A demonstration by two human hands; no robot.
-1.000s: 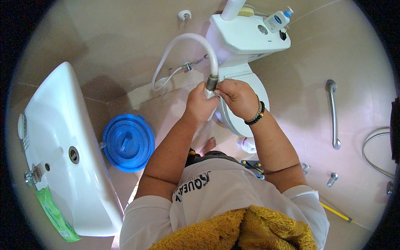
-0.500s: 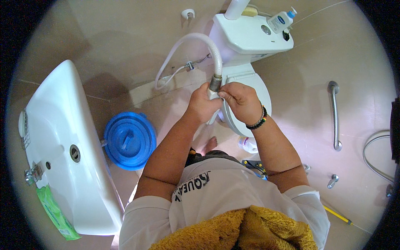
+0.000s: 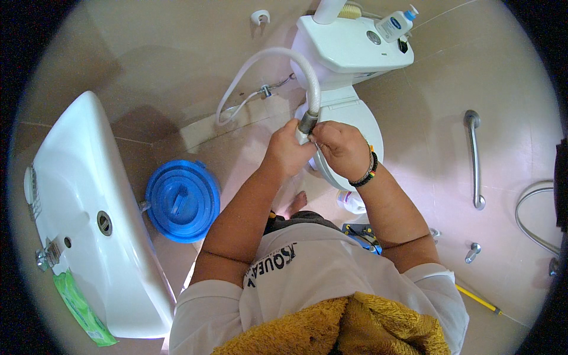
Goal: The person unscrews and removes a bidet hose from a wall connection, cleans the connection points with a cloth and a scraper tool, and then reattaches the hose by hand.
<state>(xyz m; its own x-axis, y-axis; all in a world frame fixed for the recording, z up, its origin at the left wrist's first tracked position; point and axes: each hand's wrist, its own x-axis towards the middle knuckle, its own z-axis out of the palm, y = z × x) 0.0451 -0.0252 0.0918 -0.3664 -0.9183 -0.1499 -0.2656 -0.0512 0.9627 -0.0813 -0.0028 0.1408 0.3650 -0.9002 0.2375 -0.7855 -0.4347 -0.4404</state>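
Observation:
My left hand is closed round a white bidet sprayer, mostly hidden in the grip. A grey metal collar joins it to a white flexible hose. That hose arches up and loops down toward a small metal valve low on the wall. At the sprayer's right side my right hand is pinched, fingertips by the collar; whatever is between them is hidden. A dark beaded bracelet circles the right wrist. Beneath both hands is the toilet with its white lid down.
Left stand a white washbasin and a blue lidded bucket. The cistern carries a pump bottle and a brush. A white holder hangs on the wall. Rightward are a grab bar and a floor bottle.
The sprayer and its collar have tilted slightly to the right in my left hand. My right fingers stay at its side. The whole view has shifted a little.

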